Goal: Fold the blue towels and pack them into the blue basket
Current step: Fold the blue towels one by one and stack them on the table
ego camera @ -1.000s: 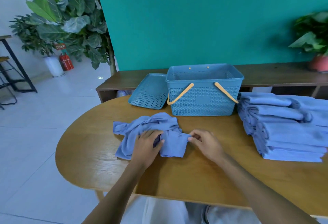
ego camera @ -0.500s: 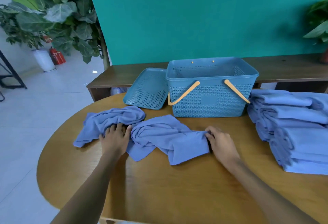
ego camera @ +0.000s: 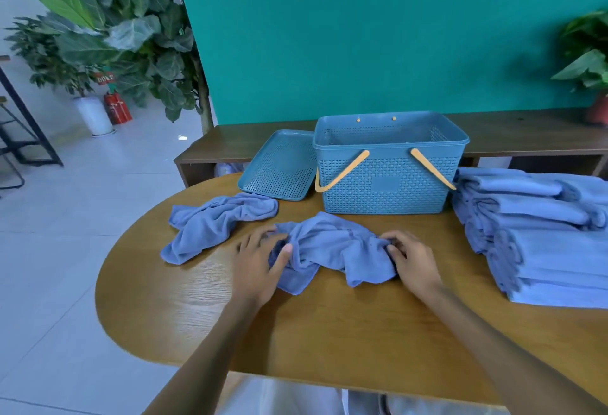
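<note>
A crumpled blue towel lies on the wooden tabletop directly in front of the blue basket, its long axis running left to right, parallel to the near edge of the tabletop, with one loose corner drooping toward the person. The left hand grasps the left end of this towel, fingers curled into the bunched cloth and the thumb pressed against it. The right hand grips the right end, its fingertips tucked into the folds. A second crumpled towel lies apart to the left, its long axis slanting from the near left up toward the far right, its far end just beside the basket lid. The lid lies flat on the tabletop, touching the left side of the basket. The basket stands upright and open, its two pale orange handles folded down against the front wall; whether anything lies inside cannot be told. A stack of folded towels occupies the right side of the tabletop, just beside the basket. The tabletop has a rounded left end. Behind it runs a dark wooden bench against a teal wall. Large leafy plants stand at far left on a pale tiled floor, and another potted plant stands at far right
</note>
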